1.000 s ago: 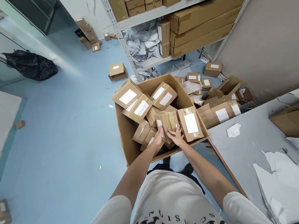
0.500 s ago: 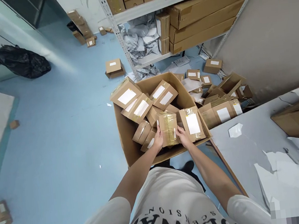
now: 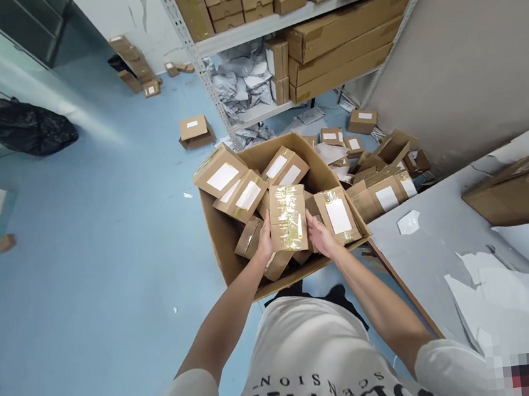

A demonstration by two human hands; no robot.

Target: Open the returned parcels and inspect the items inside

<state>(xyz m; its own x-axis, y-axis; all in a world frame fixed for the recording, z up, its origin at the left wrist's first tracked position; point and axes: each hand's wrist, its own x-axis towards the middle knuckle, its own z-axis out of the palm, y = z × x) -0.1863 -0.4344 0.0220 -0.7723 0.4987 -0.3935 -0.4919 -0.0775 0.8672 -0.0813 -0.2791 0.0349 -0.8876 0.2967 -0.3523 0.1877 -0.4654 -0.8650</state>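
Between my two hands is a taped brown cardboard box (image 3: pixel 288 217), held over a large open carton (image 3: pixel 217 244). My left hand (image 3: pixel 265 242) presses on its left side, and my right hand (image 3: pixel 320 235) grips the right side with fingers partly tucked against it. Inside the carton lie several smaller boxes. One labelled box (image 3: pixel 339 216) leans by my right hand, another labelled box (image 3: pixel 245 196) lies beyond my left hand, and a third box (image 3: pixel 221 171) rests up against the far left rim.
A metal shelf (image 3: pixel 247 30) with boxes and grey bags stands ahead. Loose cartons (image 3: pixel 387 194) pile up at the right, beside a grey table (image 3: pixel 409 271) with torn white paper. An open box (image 3: pixel 194 131) and a black bag (image 3: pixel 20 126) are on the blue floor.
The taped box has come up out of the carton between both hands and looks larger, nearer to me. The boxes under it show more. The view has shifted slightly.
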